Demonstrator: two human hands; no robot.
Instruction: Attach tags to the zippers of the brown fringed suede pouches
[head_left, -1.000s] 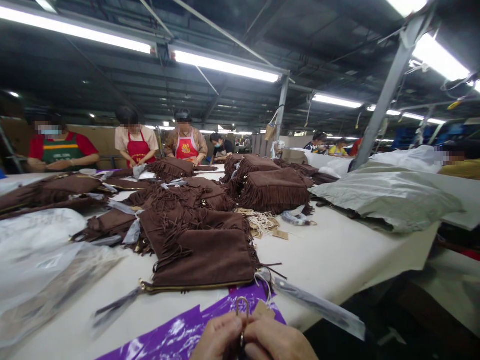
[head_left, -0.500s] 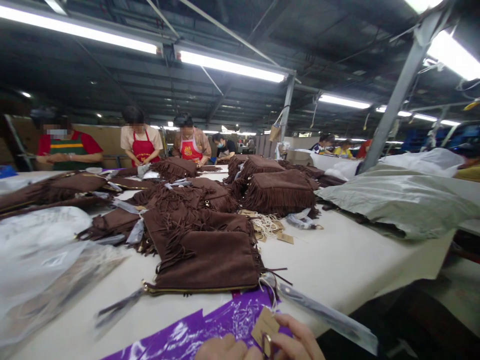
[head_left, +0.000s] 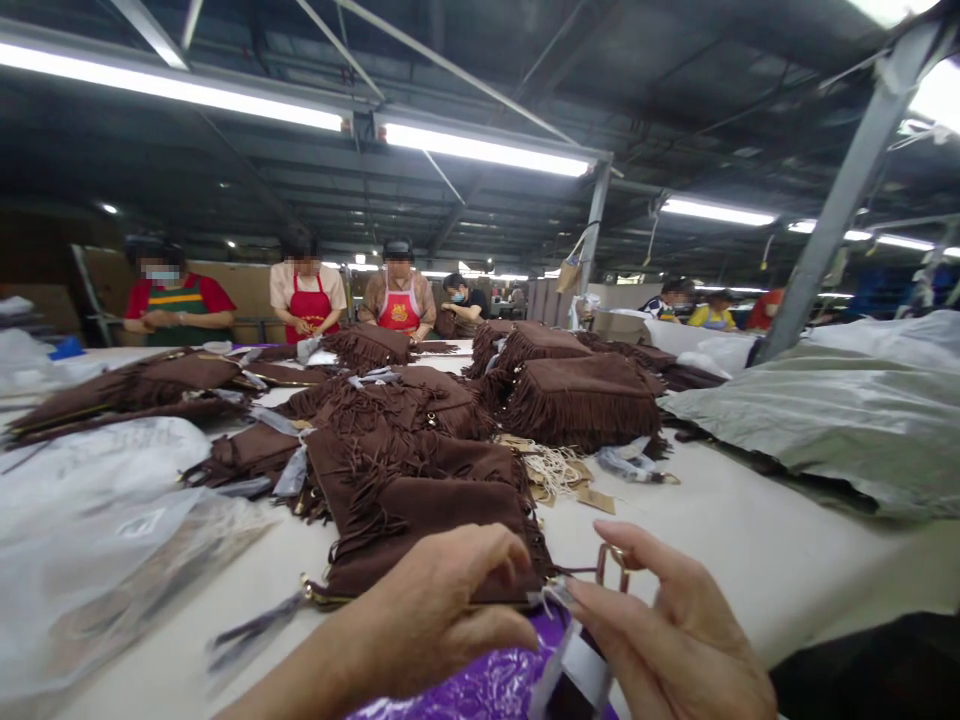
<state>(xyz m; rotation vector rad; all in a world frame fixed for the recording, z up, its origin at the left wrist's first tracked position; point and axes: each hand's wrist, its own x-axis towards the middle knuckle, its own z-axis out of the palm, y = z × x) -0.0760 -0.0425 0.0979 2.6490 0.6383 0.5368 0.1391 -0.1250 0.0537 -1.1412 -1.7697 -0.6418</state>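
Dark steel-trussed ceiling point(head_left: 525, 60) hung with long white fluorescent tube lights point(head_left: 484, 150). Grey slanted metal post point(head_left: 847, 190) at right; thinner grey upright post point(head_left: 595, 225) mid-room. Long white-topped worktable point(head_left: 712, 520) running away from view. Brown cardboard panels point(head_left: 240, 290) along the far left wall. Row of people in red and green aprons point(head_left: 307, 300) standing behind the table's far end.

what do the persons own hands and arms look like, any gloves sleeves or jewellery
Both are bare. The left hand has no glove, and the forearm behind it shows no sleeve as far as the frame edge. The right hand is also ungloved, with short plain nails; no ring or watch is visible, and its wrist is cut off by the frame.
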